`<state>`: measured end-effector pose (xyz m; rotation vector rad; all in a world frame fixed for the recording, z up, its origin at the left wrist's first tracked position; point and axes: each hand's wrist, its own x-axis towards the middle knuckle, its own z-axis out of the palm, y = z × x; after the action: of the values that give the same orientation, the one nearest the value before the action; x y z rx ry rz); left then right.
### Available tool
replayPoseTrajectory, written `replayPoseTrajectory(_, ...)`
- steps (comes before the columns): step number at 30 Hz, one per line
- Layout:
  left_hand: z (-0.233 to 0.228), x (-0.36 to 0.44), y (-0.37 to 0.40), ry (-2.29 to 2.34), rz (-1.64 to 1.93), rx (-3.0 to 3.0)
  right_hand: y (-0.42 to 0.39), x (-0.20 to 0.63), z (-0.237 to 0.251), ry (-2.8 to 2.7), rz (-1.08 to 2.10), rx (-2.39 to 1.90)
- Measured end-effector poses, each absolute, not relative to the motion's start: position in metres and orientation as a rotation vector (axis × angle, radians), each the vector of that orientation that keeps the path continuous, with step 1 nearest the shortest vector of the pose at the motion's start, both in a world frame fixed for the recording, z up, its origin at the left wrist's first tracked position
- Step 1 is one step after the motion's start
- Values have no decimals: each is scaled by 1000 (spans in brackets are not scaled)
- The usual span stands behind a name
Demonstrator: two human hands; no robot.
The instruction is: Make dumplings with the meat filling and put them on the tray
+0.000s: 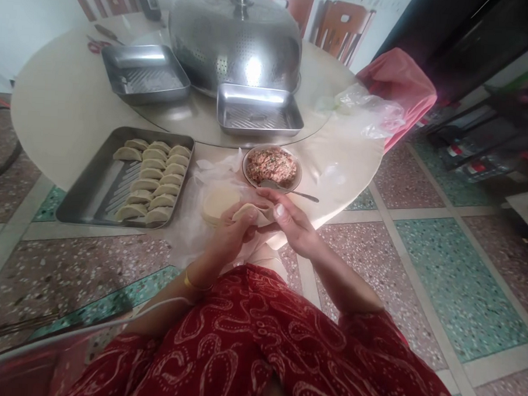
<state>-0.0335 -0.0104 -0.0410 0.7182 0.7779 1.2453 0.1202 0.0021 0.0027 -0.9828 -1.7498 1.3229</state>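
Note:
Both my hands hold one pale folded dumpling over the table's near edge. My left hand cups it from below and my right hand pinches its right end. Just behind it lies a stack of round wrappers on clear plastic. A bowl of pink minced filling stands beyond my right hand, with a metal spoon resting on its rim. To the left, a metal tray carries several finished dumplings in rows.
Two empty metal trays sit further back on the round table. A large perforated steel dome cover stands behind them. Crumpled plastic and a red-covered chair are at the right. Terrazzo floor lies below.

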Motion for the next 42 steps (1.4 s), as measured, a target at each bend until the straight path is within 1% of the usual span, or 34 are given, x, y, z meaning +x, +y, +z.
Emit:
replayPoseTrajectory(2,-36,-28,-6,692,1261,585,1,125,6,-1784,1206,-1004)
replayPoseTrajectory(6,-24,-24,-5,606,1227,518,1,137,7,-1828,767,-1032)
replayPoseTrajectory(8,-20,-25,-6,600,1230,533,2,143,7,-1848,686,-1009)
replayPoseTrajectory(12,-20,-29,-10,640,1259,689,3,149,11,-1879,691,-1008)
replayPoseTrajectory(19,-23,-31,-12,808,1336,995,10,148,11,-1922,838,-1026)
replayPoseTrajectory(22,-26,-33,-12,849,1318,1109,14,149,8,-1923,901,-1016)
replayPoseTrajectory(25,-29,-34,-11,894,1279,1184,16,148,6,-1923,894,-1039)
replayPoseTrajectory(28,-29,-33,-10,917,1237,1214,16,145,6,-1888,890,-1085)
replayPoseTrajectory(33,-26,-30,-10,908,1226,1216,16,140,6,-1850,983,-1141)
replayPoseTrajectory(39,-21,-29,-9,932,1256,1096,16,144,9,-1934,946,-963)
replayPoseTrajectory(42,-20,-29,-9,942,1252,1082,16,146,10,-1999,872,-931)
